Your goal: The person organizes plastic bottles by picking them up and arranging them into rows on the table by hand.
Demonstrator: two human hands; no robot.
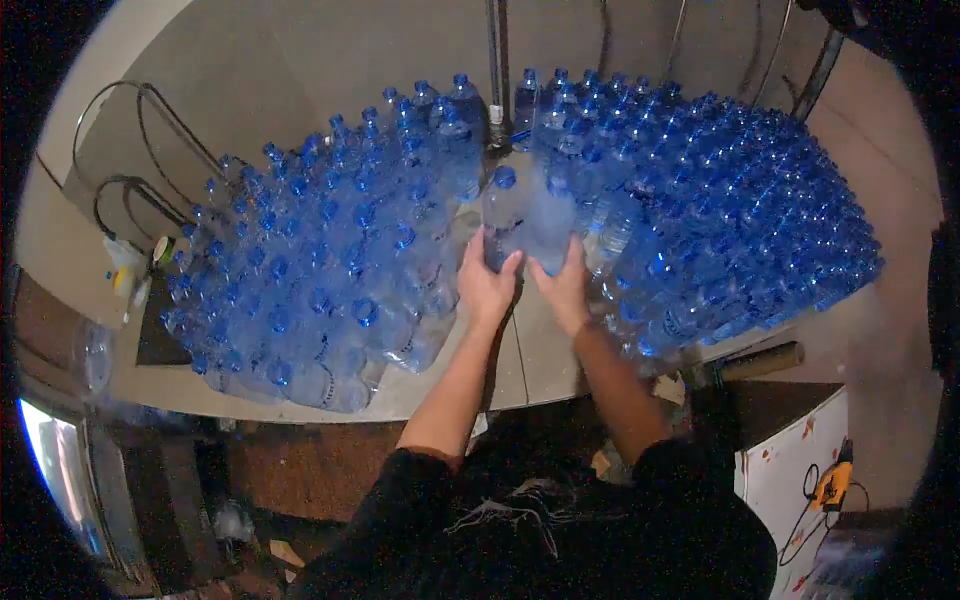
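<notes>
- Your left hand (487, 288) grasps the left bottle (503, 218) low down.
- Your right hand (563, 288) grips the right bottle (553, 222).
- Both look upright, side by side, on your fingers' far side.

Both bare forearms reach forward from short black sleeves, the left hand (489, 286) and the right hand (563, 287) close together but apart. Each grip is partly open, fingers extended forward and thumbs angled toward each other. The left arm slants inward; the right arm, slightly blurred, mirrors it.
</notes>
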